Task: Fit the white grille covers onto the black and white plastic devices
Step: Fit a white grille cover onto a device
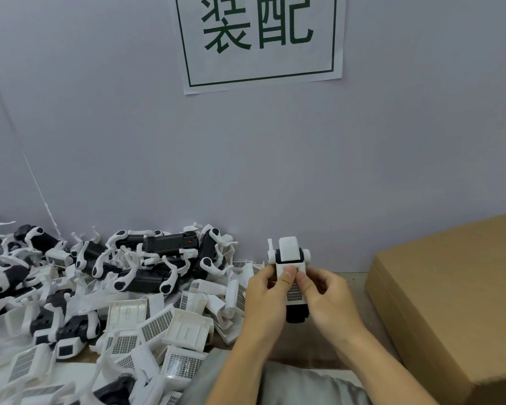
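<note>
A black and white plastic device (289,252) is held upright in front of me, between both hands. A white grille cover (294,290) lies against its front face. My left hand (268,296) grips the device from the left, thumb pressed on the cover's top. My right hand (326,296) grips it from the right, its thumb beside the other on the cover. The device's black lower end (297,315) shows below my fingers.
A heap of black and white devices (146,258) fills the table's left side. Loose white grille covers (158,325) lie in front of them. A brown cardboard box (450,302) stands at the right. A grey wall with a paper sign (260,39) is close behind.
</note>
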